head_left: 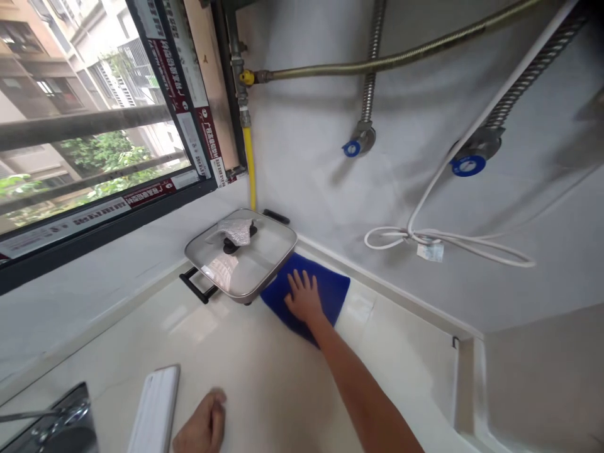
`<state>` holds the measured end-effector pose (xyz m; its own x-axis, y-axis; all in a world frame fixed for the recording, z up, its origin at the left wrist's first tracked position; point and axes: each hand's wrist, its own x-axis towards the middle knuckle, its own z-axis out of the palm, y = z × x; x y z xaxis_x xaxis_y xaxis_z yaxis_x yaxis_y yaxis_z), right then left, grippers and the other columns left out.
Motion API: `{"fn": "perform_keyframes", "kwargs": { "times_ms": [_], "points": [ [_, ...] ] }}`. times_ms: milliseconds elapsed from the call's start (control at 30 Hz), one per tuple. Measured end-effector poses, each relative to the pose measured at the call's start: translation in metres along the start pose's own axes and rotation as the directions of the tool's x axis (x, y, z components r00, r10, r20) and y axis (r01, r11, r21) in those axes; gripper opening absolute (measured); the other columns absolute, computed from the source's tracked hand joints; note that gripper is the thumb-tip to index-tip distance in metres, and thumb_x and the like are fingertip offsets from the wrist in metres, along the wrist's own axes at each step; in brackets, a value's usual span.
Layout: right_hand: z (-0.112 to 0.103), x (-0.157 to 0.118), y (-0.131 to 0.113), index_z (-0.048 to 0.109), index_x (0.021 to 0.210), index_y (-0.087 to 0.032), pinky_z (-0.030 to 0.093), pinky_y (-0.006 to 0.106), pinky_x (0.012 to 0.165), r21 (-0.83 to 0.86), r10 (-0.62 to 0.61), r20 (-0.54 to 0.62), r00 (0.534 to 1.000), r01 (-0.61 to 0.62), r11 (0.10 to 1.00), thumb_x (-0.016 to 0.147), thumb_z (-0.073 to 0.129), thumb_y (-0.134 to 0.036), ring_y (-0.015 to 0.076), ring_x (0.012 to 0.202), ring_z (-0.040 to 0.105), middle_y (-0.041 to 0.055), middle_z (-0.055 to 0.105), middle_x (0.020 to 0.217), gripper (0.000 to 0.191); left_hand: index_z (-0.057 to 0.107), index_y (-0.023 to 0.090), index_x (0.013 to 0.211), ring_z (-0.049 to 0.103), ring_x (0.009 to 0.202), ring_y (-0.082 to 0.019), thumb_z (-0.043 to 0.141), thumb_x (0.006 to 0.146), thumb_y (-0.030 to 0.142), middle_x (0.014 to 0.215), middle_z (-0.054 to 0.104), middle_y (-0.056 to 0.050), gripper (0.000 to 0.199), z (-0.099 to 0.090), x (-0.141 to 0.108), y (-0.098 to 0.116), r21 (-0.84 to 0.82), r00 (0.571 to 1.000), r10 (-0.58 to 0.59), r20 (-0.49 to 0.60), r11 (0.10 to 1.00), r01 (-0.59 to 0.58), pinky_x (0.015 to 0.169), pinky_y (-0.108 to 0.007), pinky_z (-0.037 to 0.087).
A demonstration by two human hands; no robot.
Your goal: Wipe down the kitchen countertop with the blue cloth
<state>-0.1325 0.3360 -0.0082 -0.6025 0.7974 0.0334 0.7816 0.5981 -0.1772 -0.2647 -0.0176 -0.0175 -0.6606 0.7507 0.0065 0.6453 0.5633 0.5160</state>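
My right hand (304, 298) lies flat with its fingers spread on a blue cloth (336, 290), which rests on the pale countertop (250, 371) by the wall. The cloth's left edge reaches the side of a rectangular pan with a glass lid (259, 258). Near the bottom of the view, my left hand (202, 425) is closed, its fingers curled in over the counter. Whatever it may hold is hidden. Just left of it is a long white box-like object (153, 409).
A metal-and-black appliance or sink part (66, 421) sits at the lower left. Blue-capped valves (361, 141), a yellow pipe (250, 167) and a bundled white cable (425, 236) are along the wall. The window (85, 113) is at the upper left.
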Motion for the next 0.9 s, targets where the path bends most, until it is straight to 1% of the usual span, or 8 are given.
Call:
{"fn": "perform_keyframes", "kwargs": {
  "times_ms": [100,167,367,433,533,633,733,900],
  "points": [
    [0.0,-0.025,-0.026,0.023,0.155,-0.017,0.0,0.058,0.12,0.041,-0.079,0.011,0.997,0.078,0.996,0.093,0.037,-0.042,0.0339,0.151,0.005,0.0075,0.015,0.163,0.068,0.062,0.03,0.104,0.065,0.067,-0.011,0.037,0.096,0.035,0.089,0.072,0.006,0.027,-0.001,0.001,-0.002,0.04,0.998,0.018,0.06,0.999,-0.02,0.066,-0.02,0.044],
    [-0.002,-0.042,-0.043,0.024,0.155,-0.018,0.0,0.057,0.12,0.07,-0.125,0.025,0.992,0.123,0.99,0.093,0.038,-0.042,0.0338,0.151,0.005,0.0072,0.015,0.163,0.068,0.061,0.03,0.106,0.064,0.067,-0.011,0.036,0.096,0.033,0.091,0.072,0.005,0.027,-0.003,0.001,-0.001,0.056,0.998,0.013,0.065,0.998,-0.017,0.066,-0.021,0.043],
    [-0.006,-0.099,-0.094,0.024,0.155,-0.022,0.0,0.057,0.122,0.164,-0.27,0.056,0.961,0.258,0.952,0.093,0.041,-0.042,0.0329,0.151,0.007,0.005,0.014,0.163,0.067,0.059,0.029,0.109,0.067,0.09,-0.016,0.032,0.098,0.032,0.109,0.071,0.002,0.029,-0.008,0.001,0.008,0.054,0.993,-0.028,0.117,0.998,0.022,0.075,-0.026,0.042],
    [-0.007,-0.121,-0.108,0.023,0.155,-0.024,0.002,0.057,0.122,0.192,-0.327,0.071,0.942,0.308,0.932,0.093,0.042,-0.043,0.0325,0.151,0.007,0.004,0.013,0.164,0.067,0.058,0.028,0.11,0.067,0.092,-0.018,0.03,0.099,0.033,0.109,0.071,0.0,0.03,-0.01,0.001,0.01,0.044,0.991,-0.034,0.128,0.999,0.029,0.075,-0.027,0.041],
    [-0.014,-0.158,-0.123,0.02,0.155,-0.027,0.004,0.058,0.123,0.231,-0.437,0.113,0.892,0.405,0.885,0.095,0.041,-0.047,0.0306,0.151,0.006,0.0026,0.011,0.164,0.067,0.055,0.026,0.114,0.068,0.085,-0.018,0.026,0.099,0.032,0.098,0.072,-0.001,0.032,-0.013,-0.003,0.011,0.02,0.993,-0.034,0.116,0.999,0.032,0.073,-0.027,0.041],
    [-0.024,-0.199,-0.128,0.016,0.156,-0.03,0.004,0.059,0.123,0.293,-0.524,0.152,0.838,0.469,0.834,0.096,0.038,-0.05,0.0291,0.152,0.003,0.0005,0.009,0.164,0.066,0.054,0.026,0.115,0.067,0.078,-0.017,0.025,0.1,0.032,0.084,0.071,0.0,0.033,-0.014,-0.006,0.009,-0.027,0.997,-0.005,0.073,1.0,0.007,0.07,-0.026,0.04],
    [-0.028,-0.237,-0.123,0.013,0.156,-0.033,0.004,0.06,0.122,0.338,-0.579,0.174,0.797,0.504,0.795,0.096,0.04,-0.049,0.0286,0.152,0.001,-0.0014,0.008,0.165,0.068,0.055,0.025,0.114,0.066,0.07,-0.017,0.026,0.099,0.029,0.07,0.067,0.001,0.033,-0.016,-0.01,0.004,-0.044,0.999,0.031,0.04,0.999,-0.029,0.067,-0.025,0.039],
    [-0.01,-0.284,-0.103,0.017,0.155,-0.036,0.007,0.06,0.123,0.329,-0.669,0.21,0.713,0.593,0.735,0.085,0.051,-0.032,0.0284,0.151,0.004,-0.0043,0.011,0.164,0.078,0.059,0.024,0.099,0.066,0.074,-0.017,0.03,0.095,0.024,0.07,0.066,0.0,0.03,-0.024,-0.034,-0.013,-0.056,1.0,0.013,0.002,0.998,-0.013,0.068,-0.025,0.039]
  ]
}}
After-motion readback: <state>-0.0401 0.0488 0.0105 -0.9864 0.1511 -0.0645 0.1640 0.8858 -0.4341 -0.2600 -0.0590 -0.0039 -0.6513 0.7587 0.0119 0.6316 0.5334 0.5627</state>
